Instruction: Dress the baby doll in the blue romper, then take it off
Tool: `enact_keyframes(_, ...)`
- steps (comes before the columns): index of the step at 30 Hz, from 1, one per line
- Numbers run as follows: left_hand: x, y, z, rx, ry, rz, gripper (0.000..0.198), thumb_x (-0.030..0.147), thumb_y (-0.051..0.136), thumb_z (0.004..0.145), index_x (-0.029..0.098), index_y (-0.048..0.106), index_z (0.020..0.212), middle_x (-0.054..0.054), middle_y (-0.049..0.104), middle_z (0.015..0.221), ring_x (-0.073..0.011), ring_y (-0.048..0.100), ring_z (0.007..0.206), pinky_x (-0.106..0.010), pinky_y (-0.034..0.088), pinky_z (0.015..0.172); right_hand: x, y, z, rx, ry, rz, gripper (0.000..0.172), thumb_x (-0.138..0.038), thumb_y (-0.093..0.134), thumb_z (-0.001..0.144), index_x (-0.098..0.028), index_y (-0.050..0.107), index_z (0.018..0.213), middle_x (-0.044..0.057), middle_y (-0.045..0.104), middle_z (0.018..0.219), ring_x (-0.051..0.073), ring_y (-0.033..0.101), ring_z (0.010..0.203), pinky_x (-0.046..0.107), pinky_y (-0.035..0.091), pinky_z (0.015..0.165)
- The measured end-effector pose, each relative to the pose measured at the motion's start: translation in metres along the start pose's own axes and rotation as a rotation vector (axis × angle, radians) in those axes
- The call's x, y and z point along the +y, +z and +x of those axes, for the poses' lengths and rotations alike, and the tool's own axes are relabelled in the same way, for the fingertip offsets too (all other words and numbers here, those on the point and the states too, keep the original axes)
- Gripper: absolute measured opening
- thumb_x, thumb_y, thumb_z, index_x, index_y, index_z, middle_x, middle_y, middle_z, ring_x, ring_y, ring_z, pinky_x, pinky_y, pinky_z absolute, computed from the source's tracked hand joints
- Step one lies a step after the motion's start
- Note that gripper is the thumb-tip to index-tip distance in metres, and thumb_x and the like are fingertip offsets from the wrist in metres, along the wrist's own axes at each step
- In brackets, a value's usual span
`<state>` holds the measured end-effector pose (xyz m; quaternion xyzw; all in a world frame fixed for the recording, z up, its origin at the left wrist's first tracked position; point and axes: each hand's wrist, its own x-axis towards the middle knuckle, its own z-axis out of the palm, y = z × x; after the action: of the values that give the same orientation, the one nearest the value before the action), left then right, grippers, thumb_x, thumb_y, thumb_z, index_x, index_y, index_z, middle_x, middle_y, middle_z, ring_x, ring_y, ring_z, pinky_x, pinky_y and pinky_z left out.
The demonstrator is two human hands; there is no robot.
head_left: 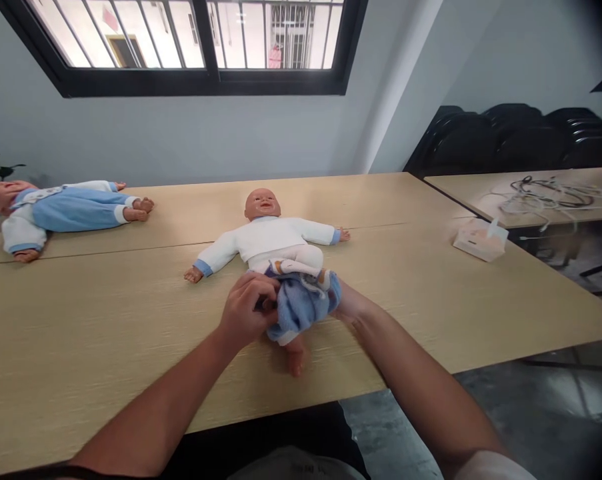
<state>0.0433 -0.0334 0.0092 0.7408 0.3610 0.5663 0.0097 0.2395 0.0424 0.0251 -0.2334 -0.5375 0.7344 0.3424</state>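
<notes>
Blue trousers [305,303] sit bunched below the doll's [273,233] waist, one foot [296,361] showing past the white cuff [287,339]. Our left hand [251,305] curls its fingers narrowly on the trousers' edge; our right hand [348,301] is across the doll's legs, fingers hidden, so we cannot tell their hold. We should ease both sides evenly, without twisting. Well right of the doll stands a tissue box [479,241].

Doll [279,243] lying face-up, blue pants [303,301] bunched low
</notes>
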Motion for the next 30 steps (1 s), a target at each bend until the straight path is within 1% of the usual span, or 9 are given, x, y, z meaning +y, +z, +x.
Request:
enact_keyframes(2, 0.003, 0.001, 0.000, 0.042, 0.010, 0.012, 0.023, 0.017, 0.075, 0.089, 0.022, 0.055, 0.081, -0.003, 0.072, 0.086, -0.0166, 0.064, 0.082, -0.031, 0.053, 0.075, 0.001, 0.003, 0.001, -0.034, -0.037, 0.012, 0.042, -0.050, 0.073, 0.090, -0.025, 0.075, 0.123, 0.007, 0.072, 0.135, 0.030, 0.061, 0.135, 0.048, 0.043, 0.121)
enact_keyframes(6, 0.005, -0.001, 0.000, 0.084, 0.098, 0.091, 0.013, 0.012, 0.073, 0.092, 0.022, 0.064, 0.087, -0.003, 0.073, 0.093, -0.0157, 0.065, 0.084, -0.032, 0.053, 0.079, -0.001, 0.007, -0.001, -0.062, -0.091, 0.047, 0.048, -0.060, 0.065, 0.094, -0.027, 0.073, 0.127, 0.006, 0.070, 0.139, 0.029, 0.061, 0.135, 0.047, 0.042, 0.122)
enact_keyframes(10, 0.002, -0.004, -0.001, 0.087, 0.134, 0.177, 0.011, 0.012, 0.073, 0.093, 0.022, 0.069, 0.096, -0.005, 0.072, 0.099, -0.0165, 0.066, 0.087, -0.032, 0.054, 0.080, -0.002, 0.007, 0.000, -0.007, -0.112, 0.034, 0.045, -0.059, 0.069, 0.092, -0.028, 0.073, 0.125, 0.005, 0.071, 0.137, 0.029, 0.062, 0.133, 0.047, 0.043, 0.120)
enact_keyframes(13, 0.002, -0.003, -0.003, 0.085, 0.138, 0.215, 0.011, 0.015, 0.073, 0.093, 0.023, 0.070, 0.100, -0.005, 0.071, 0.100, -0.0177, 0.066, 0.089, -0.033, 0.056, 0.081, -0.004, 0.006, 0.001, 0.035, -0.136, -0.015, 0.043, -0.056, 0.070, 0.092, -0.030, 0.073, 0.126, 0.003, 0.070, 0.139, 0.029, 0.061, 0.134, 0.048, 0.040, 0.123)
enact_keyframes(16, 0.004, 0.000, -0.006, 0.118, 0.118, 0.201, 0.014, 0.014, 0.075, 0.091, 0.024, 0.070, 0.100, -0.004, 0.071, 0.097, -0.0186, 0.067, 0.088, -0.034, 0.057, 0.081, -0.007, 0.006, 0.001, 0.038, -0.179, -0.086, 0.044, -0.062, 0.066, 0.093, -0.030, 0.074, 0.123, 0.003, 0.069, 0.140, 0.029, 0.059, 0.136, 0.048, 0.037, 0.124)
enact_keyframes(19, 0.004, 0.001, -0.006, 0.154, 0.082, 0.213, 0.016, 0.010, 0.074, 0.090, 0.024, 0.071, 0.098, -0.003, 0.072, 0.092, -0.0178, 0.067, 0.085, -0.033, 0.056, 0.080, -0.009, 0.005, 0.000, 0.006, -0.213, -0.174, 0.052, -0.066, 0.072, 0.085, -0.030, 0.075, 0.123, 0.004, 0.068, 0.141, 0.030, 0.055, 0.141, 0.046, 0.034, 0.126)
enact_keyframes(22, 0.001, -0.001, -0.003, 0.099, 0.090, 0.280, 0.014, 0.011, 0.070, 0.094, 0.024, 0.072, 0.100, -0.004, 0.074, 0.093, -0.0179, 0.068, 0.085, -0.033, 0.055, 0.079, -0.004, 0.003, 0.001, -0.006, -0.247, -0.155, 0.054, -0.064, 0.077, 0.081, -0.029, 0.075, 0.123, 0.005, 0.069, 0.139, 0.031, 0.056, 0.139, 0.048, 0.033, 0.127)
enact_keyframes(26, -0.004, -0.005, 0.003, -0.030, 0.090, 0.283, 0.010, 0.022, 0.071, 0.096, 0.022, 0.070, 0.106, -0.007, 0.073, 0.100, -0.0209, 0.068, 0.093, -0.036, 0.055, 0.086, 0.006, 0.003, 0.003, 0.043, -0.232, -0.075, 0.039, -0.048, 0.071, 0.091, -0.029, 0.074, 0.124, 0.003, 0.071, 0.137, 0.028, 0.061, 0.133, 0.045, 0.038, 0.124)
enact_keyframes(30, -0.003, -0.003, 0.003, -0.066, 0.011, 0.257, 0.030, 0.037, 0.078, 0.090, 0.022, 0.065, 0.114, -0.008, 0.071, 0.109, -0.0241, 0.068, 0.102, -0.038, 0.056, 0.092, 0.008, 0.004, 0.003, 0.062, -0.225, -0.085, 0.035, -0.044, 0.068, 0.095, -0.030, 0.073, 0.127, 0.002, 0.071, 0.137, 0.027, 0.062, 0.131, 0.044, 0.040, 0.123)
